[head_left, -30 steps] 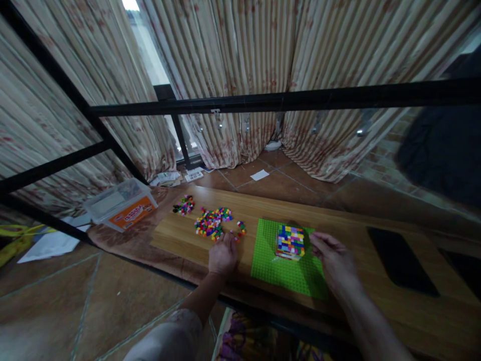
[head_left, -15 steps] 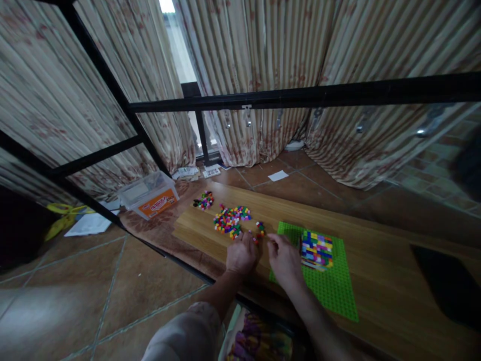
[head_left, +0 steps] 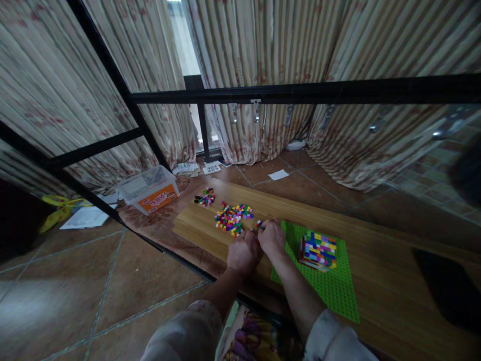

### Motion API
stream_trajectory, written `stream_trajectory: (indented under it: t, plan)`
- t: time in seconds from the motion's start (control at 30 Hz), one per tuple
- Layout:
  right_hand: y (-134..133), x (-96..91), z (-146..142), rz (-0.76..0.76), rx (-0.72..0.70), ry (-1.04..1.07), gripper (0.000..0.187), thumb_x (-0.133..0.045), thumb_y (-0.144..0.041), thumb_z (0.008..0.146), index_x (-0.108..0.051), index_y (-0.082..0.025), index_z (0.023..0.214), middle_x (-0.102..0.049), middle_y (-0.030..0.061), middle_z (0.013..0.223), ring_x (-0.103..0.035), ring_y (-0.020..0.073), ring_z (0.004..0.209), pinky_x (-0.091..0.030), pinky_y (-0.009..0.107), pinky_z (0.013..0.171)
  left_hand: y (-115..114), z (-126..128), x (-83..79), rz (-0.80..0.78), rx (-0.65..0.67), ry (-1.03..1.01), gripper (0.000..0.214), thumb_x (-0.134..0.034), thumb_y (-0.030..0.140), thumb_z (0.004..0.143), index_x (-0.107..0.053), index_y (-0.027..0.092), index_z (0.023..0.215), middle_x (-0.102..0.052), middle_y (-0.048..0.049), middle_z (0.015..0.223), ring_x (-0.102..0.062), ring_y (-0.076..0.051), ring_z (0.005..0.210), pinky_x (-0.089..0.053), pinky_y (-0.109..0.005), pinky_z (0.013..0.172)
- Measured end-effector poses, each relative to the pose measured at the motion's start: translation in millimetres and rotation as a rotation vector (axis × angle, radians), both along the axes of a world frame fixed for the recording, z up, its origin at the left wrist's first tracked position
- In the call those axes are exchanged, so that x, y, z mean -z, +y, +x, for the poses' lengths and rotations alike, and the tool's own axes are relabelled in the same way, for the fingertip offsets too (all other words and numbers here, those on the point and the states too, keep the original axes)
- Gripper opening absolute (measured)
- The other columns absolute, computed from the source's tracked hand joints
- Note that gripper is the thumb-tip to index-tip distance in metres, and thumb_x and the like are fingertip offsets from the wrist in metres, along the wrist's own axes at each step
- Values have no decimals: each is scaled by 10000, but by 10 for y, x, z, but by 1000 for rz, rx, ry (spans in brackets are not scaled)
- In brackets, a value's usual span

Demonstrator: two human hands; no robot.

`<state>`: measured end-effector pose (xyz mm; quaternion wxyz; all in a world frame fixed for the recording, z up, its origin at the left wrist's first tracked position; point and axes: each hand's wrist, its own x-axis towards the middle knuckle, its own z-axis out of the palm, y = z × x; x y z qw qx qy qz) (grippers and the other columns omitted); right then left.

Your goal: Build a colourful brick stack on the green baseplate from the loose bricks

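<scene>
Toy bricks, small, angular, on wood-grained tabletop

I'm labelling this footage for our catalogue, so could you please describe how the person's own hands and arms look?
The left hand and right hand are bare, with no gloves visible. The left sleeve and right sleeve are pale and loose, ending well short of the hands.
</scene>
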<state>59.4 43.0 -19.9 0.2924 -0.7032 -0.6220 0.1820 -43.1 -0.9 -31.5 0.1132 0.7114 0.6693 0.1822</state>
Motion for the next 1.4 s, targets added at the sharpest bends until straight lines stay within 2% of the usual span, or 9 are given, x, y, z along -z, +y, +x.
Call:
stream_trajectory:
  t: [0.17, 0.4, 0.6, 0.7, 0.93, 1.1, 1.27, 1.4]
  plan:
    - [-140, -88, 47, 49, -16, 184, 148, -521, -184, 779, -665, -192, 809, -686, 78, 824, -626, 202, 813, -435, 328, 796, 3, -1, -21, -13, -11, 15, 235, -353, 258, 940, -582, 210, 958, -650, -72, 963, -622, -195, 895, -437, -274, 740]
    - [-509, -225, 214, 146, -46, 620, 234, -567, -380, 783, -672, -202, 892, -693, 30, 783, -635, 164, 716, -515, 296, 680, -14, -7, -31, -15, -7, 18, 250, -336, 273, 952, -575, 203, 974, -656, -75, 975, -625, -196, 906, -418, -269, 723]
    - [-837, -397, 322, 84, 20, 1276, 247, -792, -333, 600, -717, -216, 803, -700, 0, 731, -644, 143, 662, -539, 291, 634, -21, 2, -58, -9, -3, 53, 239, -353, 262, 943, -575, 201, 1008, -653, -77, 961, -628, -199, 873, -409, -275, 692]
    - [-914, -440, 386, 77, 50, 1383, 236, -816, -327, 588, -732, -225, 784, -713, 2, 734, -668, 151, 691, -550, 309, 681, -8, -1, -52, -3, 1, 54, 257, -349, 254, 946, -571, 201, 1064, -652, -76, 966, -627, -200, 897, -410, -273, 706]
    - [-982, -354, 442, 65, 53, 1385, 228, -781, -358, 661, -743, -235, 848, -728, 19, 812, -691, 171, 753, -556, 333, 729, 3, -12, -21, 29, 8, 56, 266, -333, 266, 958, -587, 197, 995, -652, -73, 953, -625, -193, 893, -408, -263, 711]
    - [-1043, -373, 551, 133, 126, 1227, 233, -779, -353, 654, -740, -235, 851, -702, 1, 722, -645, 140, 652, -535, 295, 649, 14, -17, -3, 27, 1, 69, 256, -333, 265, 958, -579, 203, 985, -647, -71, 964, -622, -187, 881, -398, -258, 683]
    - [-1101, -392, 986, 272, 245, 940, 202, -744, -352, 683, -732, -232, 845, -726, 18, 834, -649, 155, 750, -521, 319, 745, 23, -27, 3, 28, 4, 73, 263, -328, 264, 958, -583, 204, 981, -649, -72, 970, -620, -189, 873, -394, -265, 675]
    - [-1103, -341, 1377, 292, 404, 726, 235, -721, -386, 683, -730, -207, 835, -735, 53, 847, -660, 199, 798, -505, 369, 796, 18, -23, -5, 28, 5, 69, 263, -334, 256, 956, -589, 197, 972, -652, -76, 970, -619, -187, 868, -391, -265, 675]
